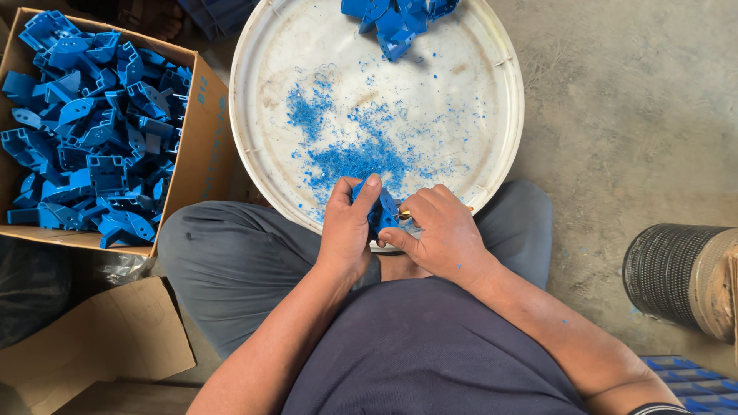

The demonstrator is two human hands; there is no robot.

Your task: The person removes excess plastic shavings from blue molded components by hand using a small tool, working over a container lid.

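1. Head view: left hand (347,227) grips a blue plastic part (382,211) over the white round lid (492,146); right hand (442,230) closes on a small tool, mostly hidden.
2. Progress, judged: shavings (357,157) scattered, a few parts (396,19) at the far rim, cardboard box (201,138) of parts full; share trimmed unclear.

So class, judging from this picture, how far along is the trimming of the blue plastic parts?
Done: blue shavings litter the white round tray, with a small pile of parts at its far edge. In hand: left hand and right hand grip one blue part. Left: a full cardboard box.
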